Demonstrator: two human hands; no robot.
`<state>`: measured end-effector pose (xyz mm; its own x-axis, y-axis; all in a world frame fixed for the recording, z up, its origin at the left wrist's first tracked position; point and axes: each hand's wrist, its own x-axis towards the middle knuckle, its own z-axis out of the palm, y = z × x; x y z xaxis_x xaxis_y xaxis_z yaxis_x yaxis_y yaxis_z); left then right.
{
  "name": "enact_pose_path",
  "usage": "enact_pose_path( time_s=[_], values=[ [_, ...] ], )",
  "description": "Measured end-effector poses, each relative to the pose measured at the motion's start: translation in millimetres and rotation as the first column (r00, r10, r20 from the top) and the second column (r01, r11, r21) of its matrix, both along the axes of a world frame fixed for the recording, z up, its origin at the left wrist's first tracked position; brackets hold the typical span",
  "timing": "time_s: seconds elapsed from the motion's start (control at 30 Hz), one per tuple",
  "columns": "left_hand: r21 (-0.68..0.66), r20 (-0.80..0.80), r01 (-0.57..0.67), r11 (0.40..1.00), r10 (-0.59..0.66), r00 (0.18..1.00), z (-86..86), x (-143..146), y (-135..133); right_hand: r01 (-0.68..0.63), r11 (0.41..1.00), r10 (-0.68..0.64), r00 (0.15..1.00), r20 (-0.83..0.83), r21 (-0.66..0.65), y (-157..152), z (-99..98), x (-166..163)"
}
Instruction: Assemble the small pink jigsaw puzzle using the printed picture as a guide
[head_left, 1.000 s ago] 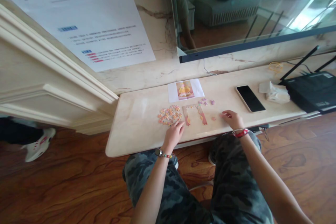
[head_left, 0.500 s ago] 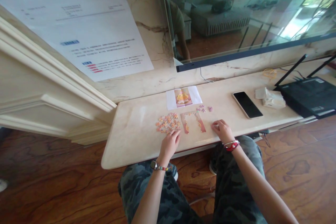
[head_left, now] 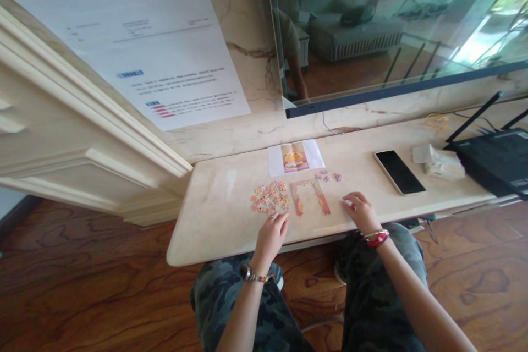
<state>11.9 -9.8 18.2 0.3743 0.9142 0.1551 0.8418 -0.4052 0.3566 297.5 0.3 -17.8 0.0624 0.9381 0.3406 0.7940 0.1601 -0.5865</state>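
Observation:
My left hand [head_left: 272, 234] rests at the near edge of a pile of small orange, pink and white jigsaw pieces [head_left: 270, 197]. Its fingers are bent together, and whatever lies under the fingertips is hidden. Right of the pile lies a partly assembled jigsaw puzzle [head_left: 296, 198], joined along its top and two sides with a bare middle. My right hand [head_left: 361, 213] is just right of that puzzle, its fingers curled around a small pale jigsaw piece [head_left: 351, 205]. Several purple pieces [head_left: 324, 176] sit above the puzzle, beside a folded reference picture [head_left: 294, 158].
The pale tabletop [head_left: 214, 214] runs along the wall. Farther right are a phone [head_left: 399, 172], a white tissue pack [head_left: 443, 165] and a black router [head_left: 493, 159] with antennas. A television [head_left: 355, 27] hangs above, and a printed sheet [head_left: 165, 38] is on the wall.
The view has shifted slightly, so everything sits a little farther right and lower. My right hand has turned a bit, and a pale piece now shows at its fingers. My left hand stays by the pile.

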Motion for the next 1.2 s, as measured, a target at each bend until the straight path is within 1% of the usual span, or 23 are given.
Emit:
enact_pose_path(
  time_s=[0.17, 0.33, 0.43, 0.53, 0.63, 0.73, 1.0, 1.1, 1.2],
  values=[
    [0.003, 0.026, -0.006, 1.000, 0.006, 1.000, 0.8, -0.9, -4.9, 0.055, 0.998, -0.055, 0.998, 0.019, 0.020, 8.1, 6.8, 6.6],
    [-0.026, 0.044, -0.010, 1.000, 0.011, 0.999, 4.4, 4.4, -12.6, 0.076, 0.997, -0.077, 0.996, 0.042, 0.029, 19.7, 19.9, 12.6],
    [-0.037, 0.059, -0.015, 0.999, 0.018, 0.998, 6.8, 10.3, -17.2, 0.084, 0.995, -0.086, 0.996, 0.023, 0.054, 16.5, 23.3, 10.0],
    [-0.041, 0.075, -0.014, 0.999, 0.017, 0.997, 8.4, 15.2, -21.3, 0.072, 0.995, -0.071, 0.997, -0.010, 0.068, 1.8, 19.9, 1.1],
    [-0.053, 0.089, -0.014, 0.999, 0.019, 0.996, 9.7, 17.1, -24.8, 0.015, 0.997, -0.012, 0.999, -0.043, 0.070, -16.2, 13.1, -10.2],
    [-0.060, 0.098, -0.019, 0.998, 0.024, 0.995, 10.1, 16.3, -27.6, -0.034, 0.996, 0.039, 0.998, -0.054, 0.084, -27.8, 6.4, -17.9],
    [-0.068, 0.113, -0.031, 0.997, 0.039, 0.993, 6.1, 16.4, -32.5, 0.019, 0.989, -0.010, 0.998, -0.063, 0.148, -35.0, -11.1, -17.4],
    [-0.074, 0.119, -0.029, 0.997, 0.037, 0.992, 5.4, 18.3, -33.5, 0.042, 0.992, -0.032, 0.996, -0.078, 0.123, -39.8, -13.5, -17.9],
    [-0.084, 0.113, -0.037, 0.996, 0.046, 0.993, 4.9, 19.7, -34.4, 0.024, 0.996, -0.018, 0.997, -0.069, 0.080, -42.9, -12.8, -19.2]
  ],
)
